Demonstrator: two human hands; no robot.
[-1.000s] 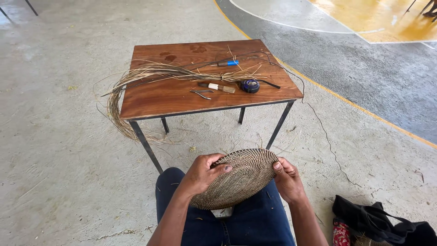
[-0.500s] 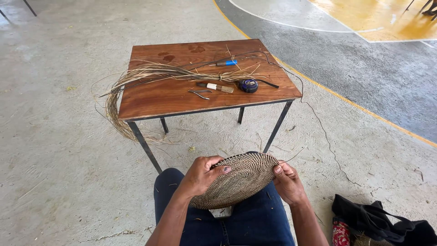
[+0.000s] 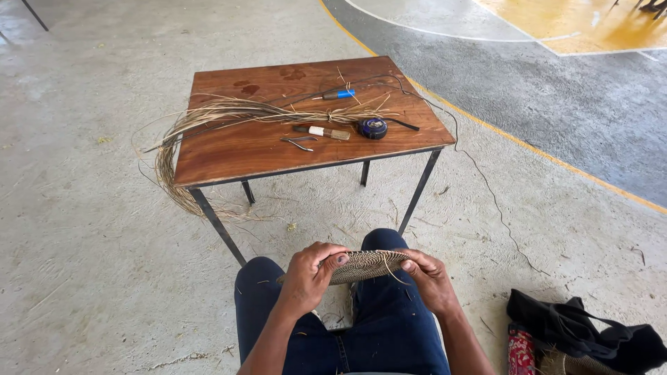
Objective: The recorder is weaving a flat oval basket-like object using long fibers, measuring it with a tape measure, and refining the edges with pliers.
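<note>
The person wears dark navy trousers, plain and close-fitting, with a seam running down the middle between the legs and small pale flecks of straw caught on the cloth over both thighs. Both forearms are bare, with no sleeve in view. The left hand and right hand carry no gloves, rings or watch

The wooden table stands just beyond the seated person's knees, and on it a bundle of straw fibres lies across the left part, trailing off the left edge toward the floor. Right of the bundle on the table lie a small metal tool, a short knife and a tape measure, with a pen-like tool behind them. Nearer than the table, over the lap, a woven disc sits between the left hand and right hand, and a dark bag lies on the floor to the right.
</note>
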